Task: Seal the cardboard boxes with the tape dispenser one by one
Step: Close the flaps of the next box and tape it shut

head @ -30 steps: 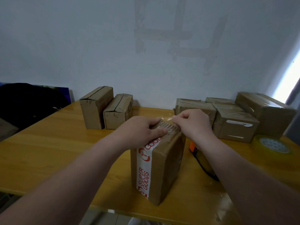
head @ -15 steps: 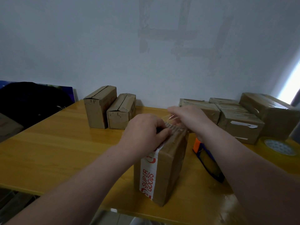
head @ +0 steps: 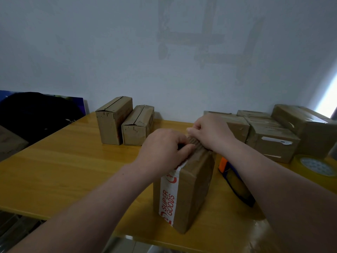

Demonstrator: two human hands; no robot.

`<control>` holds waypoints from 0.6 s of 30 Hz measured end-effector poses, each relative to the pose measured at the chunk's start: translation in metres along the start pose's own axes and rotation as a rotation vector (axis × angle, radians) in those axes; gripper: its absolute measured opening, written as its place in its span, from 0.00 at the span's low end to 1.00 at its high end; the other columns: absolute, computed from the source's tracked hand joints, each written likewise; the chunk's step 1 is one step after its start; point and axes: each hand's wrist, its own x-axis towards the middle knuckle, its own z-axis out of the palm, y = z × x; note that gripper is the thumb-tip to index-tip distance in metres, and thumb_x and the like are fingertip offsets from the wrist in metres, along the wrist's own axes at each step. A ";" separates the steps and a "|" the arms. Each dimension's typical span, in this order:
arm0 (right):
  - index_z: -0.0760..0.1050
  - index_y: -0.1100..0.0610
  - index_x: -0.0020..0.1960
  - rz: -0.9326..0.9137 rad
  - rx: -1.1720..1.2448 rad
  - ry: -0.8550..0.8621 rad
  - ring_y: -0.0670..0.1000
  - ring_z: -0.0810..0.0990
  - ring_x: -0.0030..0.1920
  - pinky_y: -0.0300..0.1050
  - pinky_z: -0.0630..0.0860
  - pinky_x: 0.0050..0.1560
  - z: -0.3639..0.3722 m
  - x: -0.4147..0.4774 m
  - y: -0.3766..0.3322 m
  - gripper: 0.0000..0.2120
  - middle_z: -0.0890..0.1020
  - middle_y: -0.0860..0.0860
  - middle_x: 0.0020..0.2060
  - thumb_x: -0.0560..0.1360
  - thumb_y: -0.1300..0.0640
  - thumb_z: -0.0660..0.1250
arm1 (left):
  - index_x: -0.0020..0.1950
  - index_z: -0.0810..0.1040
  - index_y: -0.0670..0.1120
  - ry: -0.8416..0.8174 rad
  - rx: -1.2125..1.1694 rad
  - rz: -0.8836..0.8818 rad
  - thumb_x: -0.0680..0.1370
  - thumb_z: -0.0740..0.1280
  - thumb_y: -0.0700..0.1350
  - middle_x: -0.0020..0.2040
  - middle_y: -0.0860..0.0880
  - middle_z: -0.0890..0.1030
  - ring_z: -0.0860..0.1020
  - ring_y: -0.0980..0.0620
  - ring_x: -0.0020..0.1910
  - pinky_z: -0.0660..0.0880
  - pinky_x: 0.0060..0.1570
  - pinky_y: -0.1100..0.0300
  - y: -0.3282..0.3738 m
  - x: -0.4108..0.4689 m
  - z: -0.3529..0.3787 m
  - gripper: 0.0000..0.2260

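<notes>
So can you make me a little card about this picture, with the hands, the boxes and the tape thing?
front box: upright on the table, white SUPER GOODS strip down its side
left hand: grips the front box's top
right hand: fingers curled on the same top end
tape dispenser: lying on the table right of the front box, untouched
tape roll: flat, far right
back-left boxes: two, side by side
back-right boxes: a pile

We log what shows of the person: only two forearms (head: pixel 94 203) and two hands. Left hand (head: pixel 164 145) and right hand (head: pixel 211 133) are bare. Both forearms are uncovered along their whole visible length, out to the frame edge. Finer surface detail is too blurred to record.
</notes>
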 end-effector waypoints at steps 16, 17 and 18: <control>0.72 0.44 0.67 0.186 0.836 -0.387 0.42 0.66 0.62 0.45 0.66 0.63 -0.009 -0.051 0.042 0.30 0.73 0.35 0.54 0.78 0.35 0.41 | 0.56 0.82 0.49 0.004 -0.345 0.150 0.75 0.50 0.62 0.50 0.53 0.82 0.77 0.58 0.50 0.75 0.49 0.51 -0.021 -0.012 0.009 0.27; 0.72 0.42 0.67 0.175 0.836 -0.389 0.42 0.65 0.63 0.45 0.65 0.63 -0.008 -0.052 0.039 0.30 0.71 0.37 0.57 0.78 0.35 0.40 | 0.57 0.82 0.49 0.005 -0.352 0.150 0.75 0.50 0.62 0.51 0.53 0.82 0.77 0.58 0.50 0.75 0.50 0.51 -0.021 -0.012 0.009 0.27; 0.72 0.41 0.66 0.160 0.826 -0.386 0.43 0.64 0.64 0.46 0.63 0.64 -0.007 -0.052 0.037 0.30 0.70 0.39 0.60 0.77 0.34 0.39 | 0.57 0.82 0.49 0.005 -0.356 0.151 0.75 0.50 0.62 0.51 0.53 0.82 0.77 0.58 0.50 0.75 0.50 0.51 -0.020 -0.013 0.009 0.27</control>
